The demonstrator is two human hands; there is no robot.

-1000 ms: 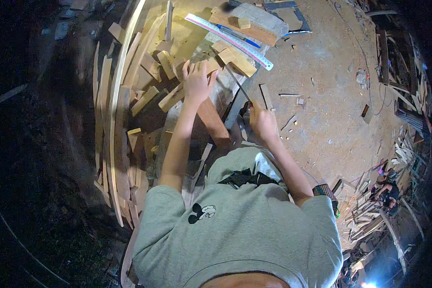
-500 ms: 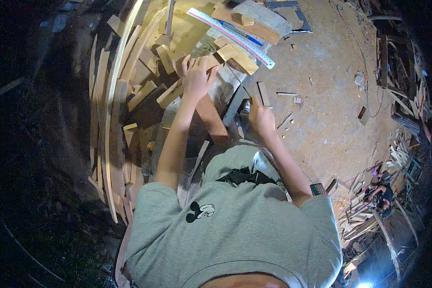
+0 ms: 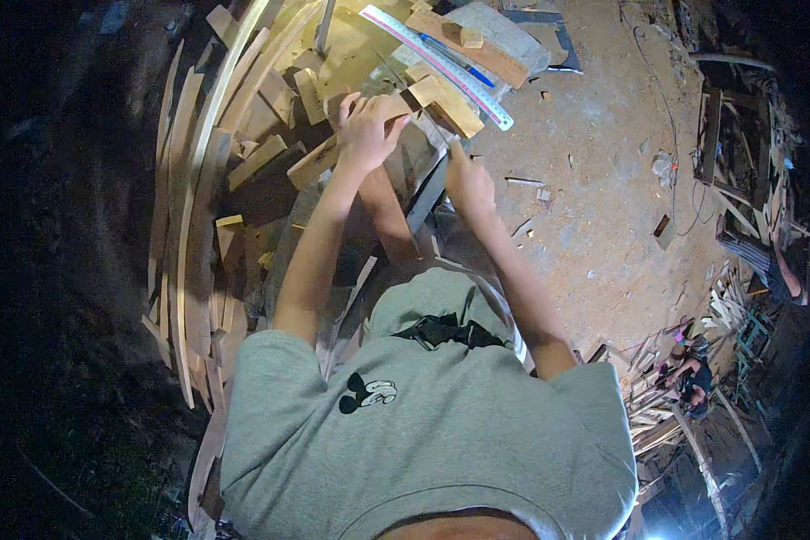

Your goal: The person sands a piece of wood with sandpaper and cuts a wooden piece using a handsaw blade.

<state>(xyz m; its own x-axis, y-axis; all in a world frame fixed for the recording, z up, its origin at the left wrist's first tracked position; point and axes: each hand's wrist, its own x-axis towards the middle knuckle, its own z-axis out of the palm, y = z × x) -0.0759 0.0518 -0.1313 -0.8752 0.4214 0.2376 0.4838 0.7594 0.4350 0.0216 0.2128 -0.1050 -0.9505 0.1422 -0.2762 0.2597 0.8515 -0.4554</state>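
Observation:
My left hand [image 3: 367, 135] is bent over a light wooden stick [image 3: 313, 162], fingers closed down on it. The stick lies slantwise over the work surface, its far end near a short wood block [image 3: 454, 112]. In my right hand [image 3: 471, 184], closed in a fist, is a tool with a long, thin, dark blade [image 3: 442, 131]. The blade reaches forward across the wood; its handle is hidden in my fist, and I cannot make out its exact kind. A reddish-brown board [image 3: 389, 216] runs toward me below my left hand.
Beyond my hands lie a white ruler [image 3: 436, 67] and a blue pen [image 3: 459, 60]. Wood offcuts [image 3: 256, 164] and long strips [image 3: 193, 180] crowd the left. Scraps dot the dirt floor [image 3: 603, 180] on the right. Another person [image 3: 690, 382] is at the far lower right, beside piled wood.
My right hand has pushed forward and left with the thin-bladed tool. My left hand stays on the wooden stick. At the right edge, another person's arm has come into view.

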